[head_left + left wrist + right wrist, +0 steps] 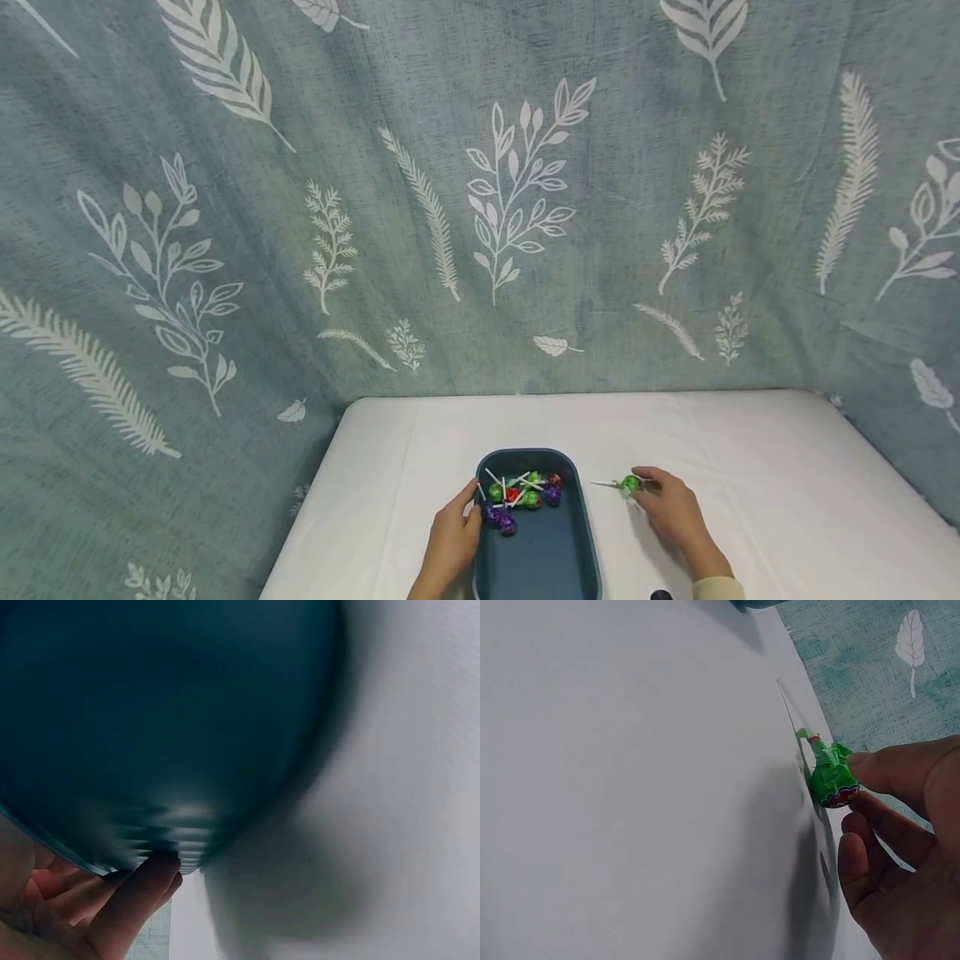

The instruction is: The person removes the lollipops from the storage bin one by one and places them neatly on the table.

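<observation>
A dark blue tray (536, 554) stands on the white-covered table. In its far half lie several lollipops (531, 499) in green, purple and red wrappers, their white sticks pointing various ways. My left hand (453, 533) holds the tray's left side near the far corner. The left wrist view shows fingers (139, 900) against the tray's outer wall (172, 712). Right of the tray, my right hand (671, 508) pinches a green-wrapped lollipop (832, 780) by its candy end between thumb and forefinger. Its stick points left toward the tray in the head view.
White cloth (405, 467) covers the table. Grey-green leaf-patterned fabric (420, 208) hangs behind it and along both sides. A small dark round object (661, 595) shows at the bottom edge, beside the right sleeve (717, 588).
</observation>
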`<state>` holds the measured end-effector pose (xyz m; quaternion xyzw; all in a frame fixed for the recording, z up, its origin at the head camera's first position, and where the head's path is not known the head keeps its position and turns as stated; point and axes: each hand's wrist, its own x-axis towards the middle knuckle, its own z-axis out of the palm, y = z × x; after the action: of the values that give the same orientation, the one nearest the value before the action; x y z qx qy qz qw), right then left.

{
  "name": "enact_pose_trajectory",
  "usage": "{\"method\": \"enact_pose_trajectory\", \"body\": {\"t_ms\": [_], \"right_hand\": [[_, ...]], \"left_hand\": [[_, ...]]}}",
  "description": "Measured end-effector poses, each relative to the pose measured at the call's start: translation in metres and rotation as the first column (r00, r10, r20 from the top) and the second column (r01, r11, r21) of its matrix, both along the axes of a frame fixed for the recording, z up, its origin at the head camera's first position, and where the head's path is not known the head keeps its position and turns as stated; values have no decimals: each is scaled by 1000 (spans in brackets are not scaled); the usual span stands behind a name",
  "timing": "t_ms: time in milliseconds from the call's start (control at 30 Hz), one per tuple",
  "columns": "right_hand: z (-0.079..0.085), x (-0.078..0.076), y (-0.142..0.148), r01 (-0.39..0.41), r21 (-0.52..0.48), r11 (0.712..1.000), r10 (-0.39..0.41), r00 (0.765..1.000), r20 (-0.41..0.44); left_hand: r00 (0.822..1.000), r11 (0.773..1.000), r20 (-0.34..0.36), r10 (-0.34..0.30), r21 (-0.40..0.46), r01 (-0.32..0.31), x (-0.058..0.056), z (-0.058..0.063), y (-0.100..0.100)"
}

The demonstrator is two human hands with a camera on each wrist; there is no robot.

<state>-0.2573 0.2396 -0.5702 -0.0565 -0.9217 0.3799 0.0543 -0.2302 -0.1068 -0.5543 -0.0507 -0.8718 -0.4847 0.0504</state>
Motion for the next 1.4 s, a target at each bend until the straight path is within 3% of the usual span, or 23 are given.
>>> {"method": "enact_pose_trajectory", "body": {"t_ms": [700,1133,1400], "right_hand": [[19,4,-8,14,-61,998,-20,995,-97],[45,4,-26,-67,-129,989,38,976,-214],[58,6,-36,-75,-155,985,45,981,-188]], "left_hand": [[1000,1000,-7,10,14,-10,-1,0,0],[1000,1000,-11,5,19,-5,-1,-2,-1],[1000,1000,-26,0,15,1,-3,-2,0]]}}
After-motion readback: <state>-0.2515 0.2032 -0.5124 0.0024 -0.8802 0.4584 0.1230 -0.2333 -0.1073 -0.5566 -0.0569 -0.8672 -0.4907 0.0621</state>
